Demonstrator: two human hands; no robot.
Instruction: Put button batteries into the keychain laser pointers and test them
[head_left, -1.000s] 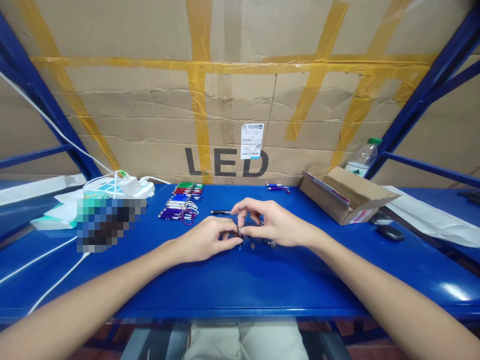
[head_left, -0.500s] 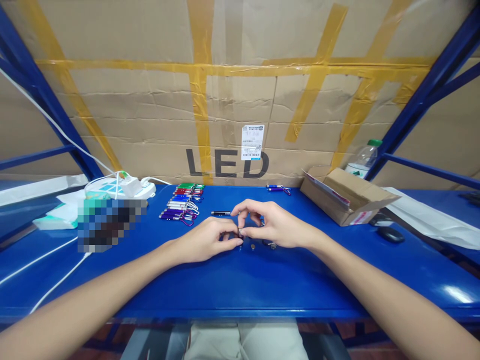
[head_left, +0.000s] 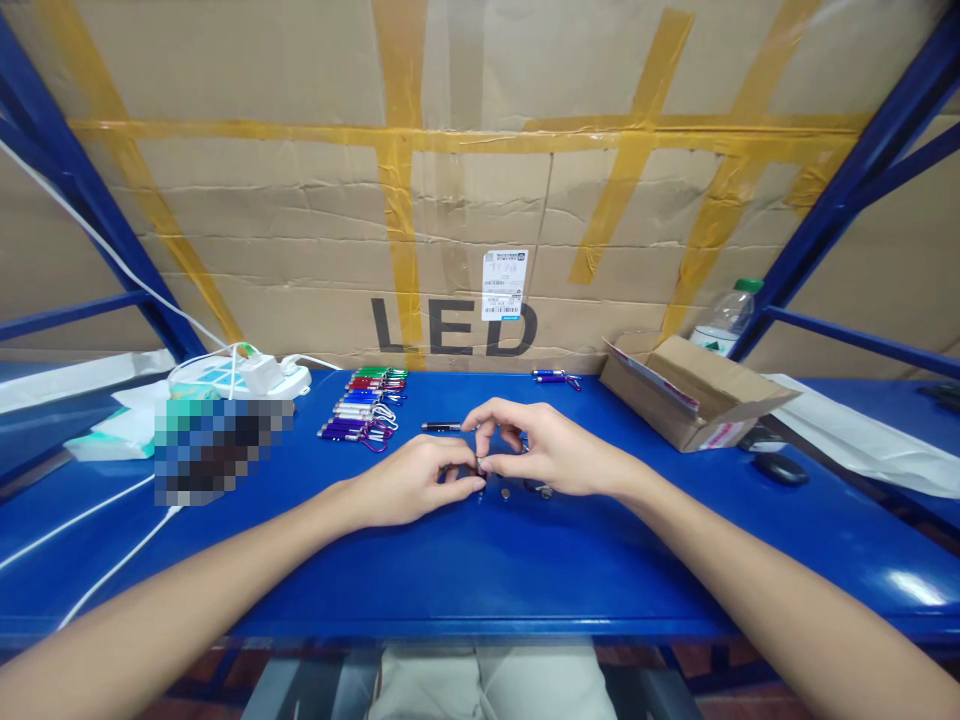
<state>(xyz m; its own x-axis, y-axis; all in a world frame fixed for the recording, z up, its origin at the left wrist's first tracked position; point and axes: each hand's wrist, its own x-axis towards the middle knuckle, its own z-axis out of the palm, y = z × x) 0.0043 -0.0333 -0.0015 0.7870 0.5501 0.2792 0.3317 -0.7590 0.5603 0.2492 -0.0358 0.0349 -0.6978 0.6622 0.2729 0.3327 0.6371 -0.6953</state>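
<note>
Head view: left hand (head_left: 409,482) and right hand (head_left: 551,452) pinch a tiny part (head_left: 478,466) with almost closed fingers (head_left: 495,465); a slip could roll it off the counter (head_left: 480,570), toward 6 o'clock.

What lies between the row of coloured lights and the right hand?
In the head view, one slim dark tube lies on the blue table between the row and the right hand.

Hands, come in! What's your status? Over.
Left hand and right hand pinch one small part. Loose bits on table just beside. Nothing in the way.
</note>
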